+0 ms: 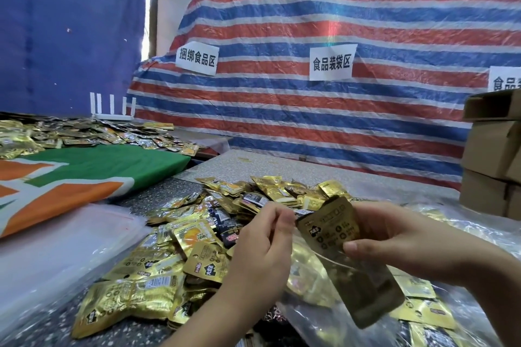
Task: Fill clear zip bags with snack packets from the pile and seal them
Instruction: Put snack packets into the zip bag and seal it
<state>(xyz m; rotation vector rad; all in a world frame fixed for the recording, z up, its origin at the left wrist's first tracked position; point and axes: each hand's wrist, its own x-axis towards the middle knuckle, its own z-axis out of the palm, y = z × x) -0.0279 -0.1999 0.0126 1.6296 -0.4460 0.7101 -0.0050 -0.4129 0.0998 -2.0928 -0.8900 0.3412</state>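
Red-white-blue striped tarp (338,8) covers back wall, white paper signs (331,62) taped on. Blue sheet (70,22) at left, daylight through gap. Speckled tabletop (310,169). Cardboard boxes (493,160) stacked right. White router (112,110) far left. Green-orange cloth (84,172).

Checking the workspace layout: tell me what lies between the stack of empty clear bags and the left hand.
In the head view, the pile of gold snack packets fills the stretch between the empty clear bags and the left hand.
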